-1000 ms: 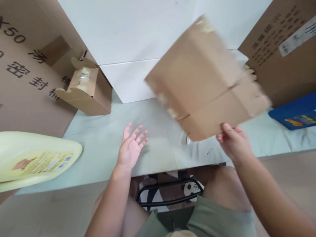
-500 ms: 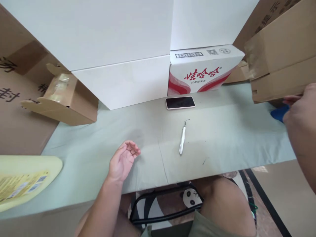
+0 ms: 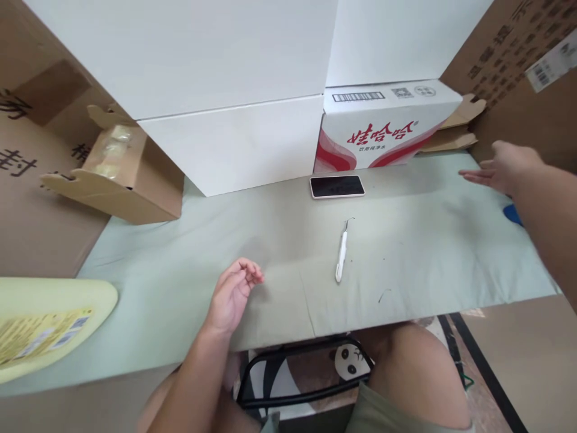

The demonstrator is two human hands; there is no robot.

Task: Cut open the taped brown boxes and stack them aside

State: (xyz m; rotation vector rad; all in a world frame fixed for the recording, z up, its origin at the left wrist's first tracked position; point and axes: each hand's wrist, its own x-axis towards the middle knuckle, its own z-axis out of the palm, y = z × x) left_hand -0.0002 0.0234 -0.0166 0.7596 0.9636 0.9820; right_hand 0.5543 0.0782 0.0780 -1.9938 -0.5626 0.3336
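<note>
My right hand is above the right end of the table, fingers stretched out and holding nothing. Below its forearm, part of a blue object shows; I cannot tell what it is. Over the front of the table, my left hand has its palm turned inward and its fingers loosely bent, with nothing in it. Between the hands lies a slim white tool with a thin, hooked metal tip. Behind the tool, a phone with a dark screen lies flat.
White cartons stand along the back, beside a red-and-white water carton. An open cardboard box is at the left, behind a pale yellow container. A thin dark strand lies near the front edge. Cardboard flaps show at the back right.
The brown cardboard box in my right hand is let go and out of view. That hand has moved left with its fingers extended. The view has shifted slightly; my left hand stays nearly still.
</note>
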